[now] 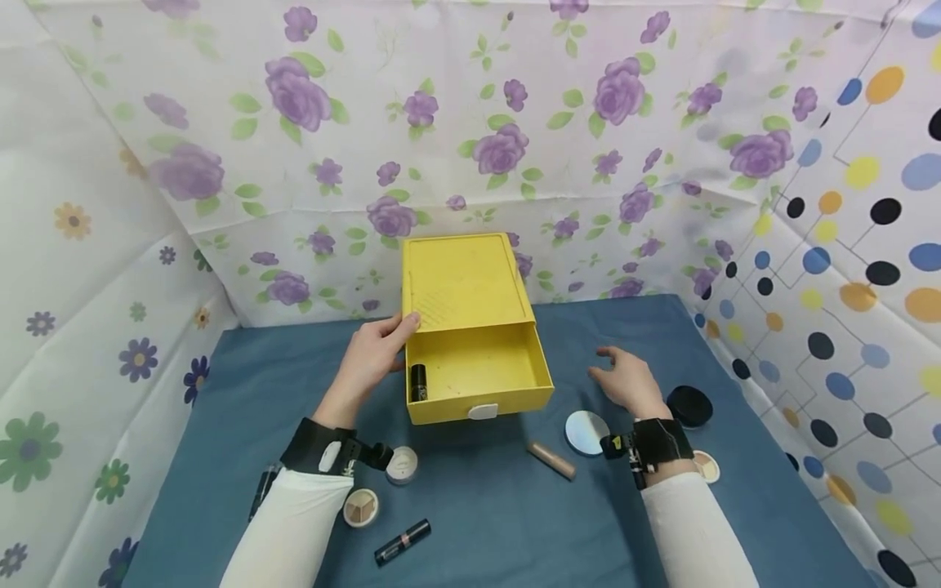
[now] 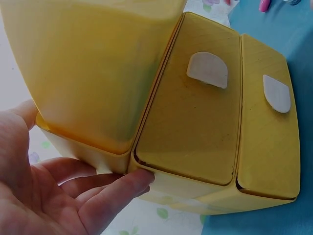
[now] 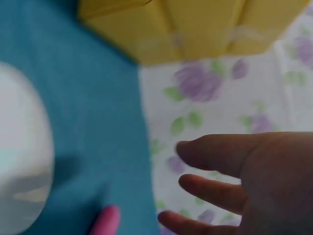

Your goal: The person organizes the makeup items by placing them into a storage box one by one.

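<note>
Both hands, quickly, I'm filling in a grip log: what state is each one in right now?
Left hand: holding the yellow drawer box at its side, thumb on top.
Right hand: open, holding nothing.

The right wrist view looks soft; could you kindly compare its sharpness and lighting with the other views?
Right wrist: dim, the yellow plastic drawer box and pale round disc blurred; left wrist: also dim, but the white rounded drawer tabs crisper; head: brighter, with a shadow on the blue cloth below the open yellow drawer.
</note>
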The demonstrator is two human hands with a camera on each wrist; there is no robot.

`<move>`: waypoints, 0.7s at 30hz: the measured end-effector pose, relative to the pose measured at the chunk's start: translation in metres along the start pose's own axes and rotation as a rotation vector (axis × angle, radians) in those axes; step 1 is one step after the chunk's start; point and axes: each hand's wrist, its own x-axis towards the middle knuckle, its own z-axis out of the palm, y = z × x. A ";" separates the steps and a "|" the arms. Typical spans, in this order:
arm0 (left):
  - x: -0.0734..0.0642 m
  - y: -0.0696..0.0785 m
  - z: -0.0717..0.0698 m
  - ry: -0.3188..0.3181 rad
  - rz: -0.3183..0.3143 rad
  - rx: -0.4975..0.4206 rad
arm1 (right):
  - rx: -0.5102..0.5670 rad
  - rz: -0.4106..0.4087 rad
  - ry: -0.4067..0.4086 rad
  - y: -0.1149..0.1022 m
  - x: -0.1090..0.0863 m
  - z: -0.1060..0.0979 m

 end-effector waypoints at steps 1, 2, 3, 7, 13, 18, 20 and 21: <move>0.000 0.001 -0.001 0.000 0.002 0.003 | -0.041 0.015 -0.007 0.003 0.003 0.002; 0.000 0.001 -0.002 0.004 0.001 0.004 | -0.081 0.028 -0.010 0.005 0.005 0.003; 0.001 0.001 -0.003 0.002 0.005 0.007 | -0.114 0.040 -0.012 0.007 0.007 0.005; 0.000 0.002 -0.006 0.014 0.012 0.015 | -0.214 0.073 -0.014 0.011 0.013 0.009; -0.001 -0.002 -0.003 -0.004 0.023 0.003 | -0.277 0.063 -0.017 0.024 0.018 0.014; -0.004 -0.003 -0.010 0.016 0.016 0.007 | -0.275 0.046 0.004 0.021 0.022 0.025; -0.004 -0.003 -0.009 0.030 0.015 0.008 | -0.273 0.038 0.000 0.023 0.022 0.024; -0.004 -0.003 -0.007 0.030 0.016 0.009 | -0.273 0.038 -0.002 0.024 0.021 0.023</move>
